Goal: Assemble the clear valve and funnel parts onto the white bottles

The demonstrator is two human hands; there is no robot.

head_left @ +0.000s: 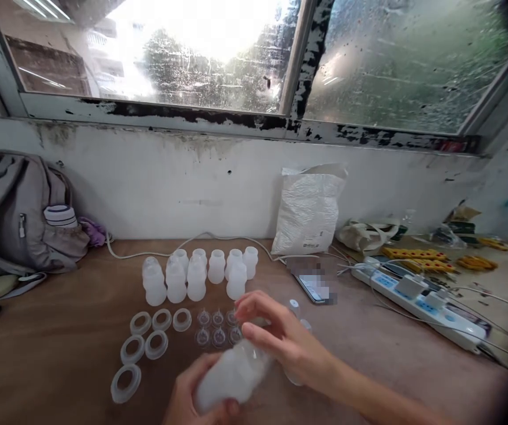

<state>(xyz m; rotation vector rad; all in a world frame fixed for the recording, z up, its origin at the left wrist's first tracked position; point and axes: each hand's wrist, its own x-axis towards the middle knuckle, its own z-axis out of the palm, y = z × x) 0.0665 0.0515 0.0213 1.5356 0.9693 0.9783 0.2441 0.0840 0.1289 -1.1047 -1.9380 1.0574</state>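
Left hand [196, 392] grips the body of a translucent bottle [231, 375], fingers wrapped under and around it, low at the front edge of the wooden table [59, 354]. Bottle lies tilted, neck pointing up and right toward the right hand [280, 339]. Right hand is closed over the bottle's top end, fingertips [242, 307] curled down on it; what exactly sits under them, ring or teat or cap, cannot be told because of blur and the hand covering it.

Landmark: the held bottle. Behind it, toward the wall, stands a cluster of empty bottles [198, 274], about nine, all open-necked, none capped. Left of the held bottle lie six loose screw rings [147, 336], flat on the table. Just behind it sit small clear teats [217, 327], roughly six, in two rows. Just right of it, partly hidden by the right hand, clear caps [295, 307] show.

Progress judgement: early. Only the held bottle appears to be getting a top; no finished, closed bottle is visible anywhere. All standing bottles, rings and teats look untouched, so nearly the whole batch remains.

Further right of the held bottle: phone [313, 286], power strip [417, 298], white bag [309, 209] against the wall. Far left: grey backpack [15, 215].
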